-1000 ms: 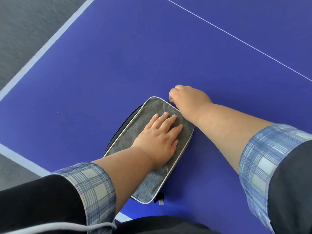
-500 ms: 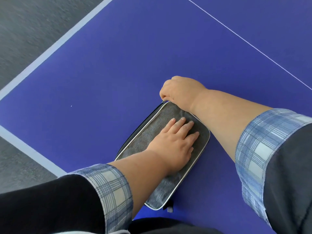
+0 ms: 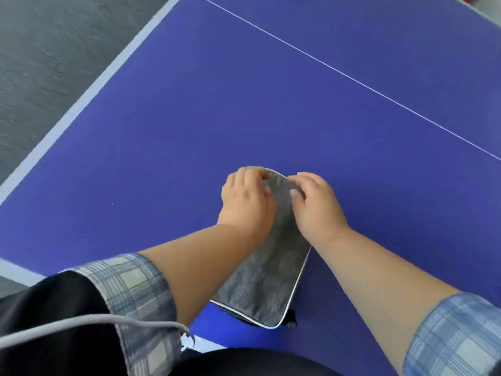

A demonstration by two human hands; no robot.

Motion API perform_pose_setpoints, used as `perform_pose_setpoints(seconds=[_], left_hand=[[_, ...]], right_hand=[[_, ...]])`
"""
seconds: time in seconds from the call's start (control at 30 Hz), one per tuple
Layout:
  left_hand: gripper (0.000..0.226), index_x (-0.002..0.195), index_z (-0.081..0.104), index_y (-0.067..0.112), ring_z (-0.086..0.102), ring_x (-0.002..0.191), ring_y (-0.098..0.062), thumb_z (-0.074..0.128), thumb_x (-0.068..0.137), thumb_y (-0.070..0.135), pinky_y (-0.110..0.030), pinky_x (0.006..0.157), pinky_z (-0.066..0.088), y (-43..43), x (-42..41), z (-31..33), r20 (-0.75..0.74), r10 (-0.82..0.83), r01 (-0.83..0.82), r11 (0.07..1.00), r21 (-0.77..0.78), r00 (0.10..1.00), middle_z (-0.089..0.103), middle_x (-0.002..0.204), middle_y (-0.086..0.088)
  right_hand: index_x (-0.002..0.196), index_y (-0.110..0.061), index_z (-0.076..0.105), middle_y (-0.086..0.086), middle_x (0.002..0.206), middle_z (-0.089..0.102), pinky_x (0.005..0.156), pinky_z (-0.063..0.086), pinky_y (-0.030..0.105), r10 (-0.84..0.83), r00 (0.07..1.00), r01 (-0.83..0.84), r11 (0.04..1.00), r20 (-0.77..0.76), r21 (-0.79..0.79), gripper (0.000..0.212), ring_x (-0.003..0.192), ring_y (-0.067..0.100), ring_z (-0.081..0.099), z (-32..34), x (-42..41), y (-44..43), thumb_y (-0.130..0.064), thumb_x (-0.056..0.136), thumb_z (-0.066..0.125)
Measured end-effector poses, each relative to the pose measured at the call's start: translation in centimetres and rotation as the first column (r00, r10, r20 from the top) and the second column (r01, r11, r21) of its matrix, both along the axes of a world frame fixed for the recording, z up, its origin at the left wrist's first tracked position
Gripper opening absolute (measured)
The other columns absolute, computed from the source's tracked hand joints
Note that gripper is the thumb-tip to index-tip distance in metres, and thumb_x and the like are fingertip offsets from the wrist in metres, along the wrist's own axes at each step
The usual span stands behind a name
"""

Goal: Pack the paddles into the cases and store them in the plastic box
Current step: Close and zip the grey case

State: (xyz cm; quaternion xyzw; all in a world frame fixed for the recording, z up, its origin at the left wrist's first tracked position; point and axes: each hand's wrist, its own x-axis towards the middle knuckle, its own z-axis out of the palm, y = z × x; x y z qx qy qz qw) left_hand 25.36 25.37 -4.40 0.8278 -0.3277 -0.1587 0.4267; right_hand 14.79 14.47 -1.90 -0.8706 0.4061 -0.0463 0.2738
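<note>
Right now both hands sit at the far end of the gray case [image 3: 267,270], flat on the blue table [image 3: 189,118] near its near edge. Left hand [image 3: 245,203] and right hand [image 3: 314,206] each curl, pinching that end w/ fingertips. Risk: zipper prob snags fabric, or case slides off edge. No paddles or box visible.

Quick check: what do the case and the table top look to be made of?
Case: grey woven fabric, matte and mottled like felt or denim, edged with pale piping. Table: hard, smooth painted board, matte blue with white lines; likely wood composite, though that cannot be confirmed.
</note>
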Motion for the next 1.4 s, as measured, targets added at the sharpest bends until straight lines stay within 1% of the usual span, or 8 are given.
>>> perform_pose_setpoints(seconds=[0.1, 0.2, 0.3, 0.47, 0.63, 0.93, 1.27, 1.4], left_hand=[[0.041, 0.133, 0.049, 0.032, 0.042, 0.122, -0.023, 0.045, 0.096, 0.014, -0.038, 0.082, 0.046, -0.7, 6.7, -0.4, -0.105, -0.146, 0.175, 0.910, 0.375, 0.984, 0.046, 0.133, 0.001], [0.051, 0.145, 0.037, 0.042, 0.044, 0.122, -0.026, 0.048, 0.097, 0.027, -0.044, 0.080, 0.051, -1.5, 9.8, -0.9, -0.107, -0.423, 0.397, 0.691, 0.605, 0.900, 0.039, 0.139, 0.000], [0.032, 0.128, 0.055, 0.044, 0.046, 0.117, -0.025, 0.047, 0.099, 0.037, -0.041, 0.072, 0.046, -3.2, 10.3, -0.9, -0.032, -0.561, 0.454, 0.634, 0.626, 0.827, 0.044, 0.131, 0.003], [0.026, 0.108, 0.065, 0.035, 0.049, 0.105, -0.024, 0.052, 0.095, 0.017, -0.040, 0.063, 0.050, -2.9, 10.7, -1.4, 0.124, -0.687, 0.437, 0.580, 0.688, 0.716, 0.050, 0.112, 0.005], [0.040, 0.137, 0.050, 0.041, 0.044, 0.128, -0.022, 0.047, 0.098, 0.043, -0.046, 0.096, 0.045, -1.8, 10.5, -2.3, 0.029, -0.625, 0.531, 0.685, 0.498, 0.780, 0.040, 0.147, 0.012], [0.025, 0.114, 0.065, 0.030, 0.060, 0.098, -0.021, 0.049, 0.096, 0.033, -0.040, 0.081, 0.052, -2.5, 10.3, -2.0, 0.021, -0.591, 0.506, 0.708, 0.493, 0.807, 0.055, 0.103, 0.011], [0.024, 0.113, 0.060, 0.015, 0.058, 0.092, -0.026, 0.041, 0.104, 0.026, -0.040, 0.075, 0.050, -1.1, 10.4, -3.0, 0.222, -0.673, 0.424, 0.652, 0.629, 0.705, 0.057, 0.108, -0.005], [0.028, 0.114, 0.057, 0.013, 0.060, 0.091, -0.029, 0.038, 0.105, 0.033, -0.038, 0.072, 0.047, 1.3, 9.9, -2.6, 0.168, -0.642, 0.410, 0.647, 0.643, 0.748, 0.058, 0.110, -0.008]], right_hand=[[0.139, -0.031, 0.059, 0.001, 0.153, 0.047, 0.121, 0.023, 0.045, 0.262, 0.952, -0.267, 0.963, -0.159, -0.017, 0.040, 0.146, 0.027, 0.033, -1.1, 0.0, 2.9, -0.034, 0.099, 0.053], [0.157, -0.040, 0.016, -0.002, 0.170, 0.007, 0.122, -0.001, 0.058, 0.338, 0.827, -0.398, 0.916, -0.449, -0.043, 0.069, 0.155, 0.027, -0.004, -2.7, -0.3, 4.5, -0.068, 0.094, 0.021], [0.158, -0.039, 0.004, 0.001, 0.170, 0.003, 0.121, 0.000, 0.062, 0.315, 0.801, -0.434, 0.891, -0.509, -0.131, 0.075, 0.155, 0.031, -0.006, -3.6, -0.6, 4.8, -0.073, 0.092, 0.008], [0.157, -0.044, -0.001, 0.002, 0.170, 0.002, 0.118, 0.003, 0.069, 0.291, 0.780, -0.443, 0.882, -0.554, -0.159, 0.078, 0.154, 0.039, -0.004, -3.4, -0.3, 5.1, -0.079, 0.087, -0.003], [0.156, -0.045, -0.002, 0.002, 0.170, -0.001, 0.118, 0.002, 0.069, 0.291, 0.778, -0.445, 0.880, -0.556, -0.163, 0.081, 0.154, 0.039, -0.004, -3.3, -0.2, 5.2, -0.082, 0.084, -0.005], [0.157, -0.042, 0.008, 0.003, 0.170, 0.006, 0.118, 0.006, 0.069, 0.283, 0.792, -0.449, 0.871, -0.541, -0.201, 0.081, 0.154, 0.040, 0.002, -3.7, -0.2, 5.1, -0.081, 0.087, 0.000], [0.157, -0.044, 0.006, 0.001, 0.170, 0.004, 0.119, 0.003, 0.067, 0.257, 0.798, -0.437, 0.869, -0.546, -0.230, 0.082, 0.154, 0.036, -0.002, -4.0, -0.4, 5.2, -0.082, 0.085, 0.000], [0.156, -0.046, -0.002, 0.000, 0.170, 0.000, 0.119, 0.004, 0.066, 0.246, 0.798, -0.429, 0.873, -0.551, -0.231, 0.082, 0.154, 0.034, -0.005, -4.1, -0.5, 5.0, -0.083, 0.083, -0.004]])
